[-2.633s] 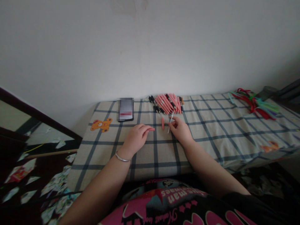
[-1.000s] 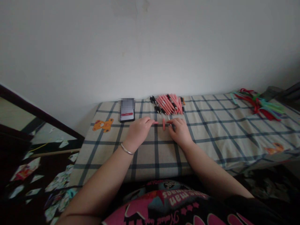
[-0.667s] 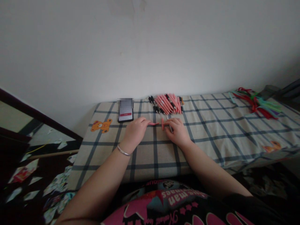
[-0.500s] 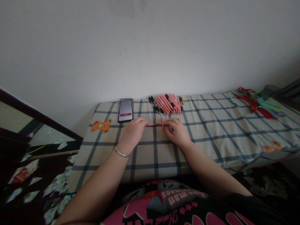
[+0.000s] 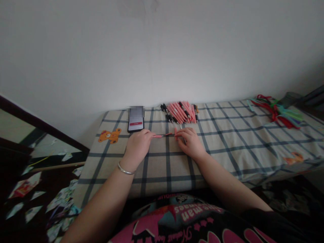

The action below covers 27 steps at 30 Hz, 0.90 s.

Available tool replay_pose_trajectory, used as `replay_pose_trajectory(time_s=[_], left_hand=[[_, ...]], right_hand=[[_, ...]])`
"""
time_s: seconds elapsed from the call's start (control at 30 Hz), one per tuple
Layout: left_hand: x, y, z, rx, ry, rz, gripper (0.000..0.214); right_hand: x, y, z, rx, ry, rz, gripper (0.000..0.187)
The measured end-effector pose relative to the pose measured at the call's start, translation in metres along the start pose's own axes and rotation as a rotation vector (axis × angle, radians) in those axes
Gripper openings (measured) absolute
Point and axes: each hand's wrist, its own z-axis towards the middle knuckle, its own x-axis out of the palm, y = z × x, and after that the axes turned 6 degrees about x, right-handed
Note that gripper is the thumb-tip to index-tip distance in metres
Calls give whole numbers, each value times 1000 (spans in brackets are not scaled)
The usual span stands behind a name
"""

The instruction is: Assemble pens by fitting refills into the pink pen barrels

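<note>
My left hand rests on the checked cloth with its fingers pinched on the left end of a thin pink pen part. My right hand is closed on the right end of the same part, beside a short pink piece at its fingertips. A pile of pink and black pens lies just beyond both hands, near the wall.
A phone with a lit screen lies left of the pen pile. An orange bear print marks the cloth's left side. Red and green strips lie at the far right. Scattered papers cover the dark floor to the left.
My right hand put down the white refill and moved left to the short pink piece. Both hands came together, and the left hand then drew back left, stretching the thin part between them.
</note>
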Motion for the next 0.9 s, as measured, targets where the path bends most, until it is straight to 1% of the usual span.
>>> replay_pose_trajectory(time_s=[0.3, 0.43, 0.5, 0.57, 0.6, 0.7, 0.9], left_hand=[[-10, 4, -9, -68, 65, 72, 26], [-11, 9, -11, -92, 119, 34, 25], [-9, 10, -10, -68, 134, 13, 26], [-6, 10, -9, -27, 130, 17, 32], [-4, 10, -8, -28, 110, 29, 34], [3, 6, -7, -85, 53, 52, 32], [7, -2, -4, -123, 66, 134, 25]], right_hand=[[0, 0, 0, -1, 13, -17, 15], [2, -2, -1, -2, 15, -13, 16], [2, -2, -1, 2, 14, -10, 17], [3, -3, -1, 10, 19, -10, 18], [3, -3, -1, 14, 21, -10, 18], [3, -3, -2, 22, 21, -5, 17], [3, -3, -1, 28, 11, -4, 16]])
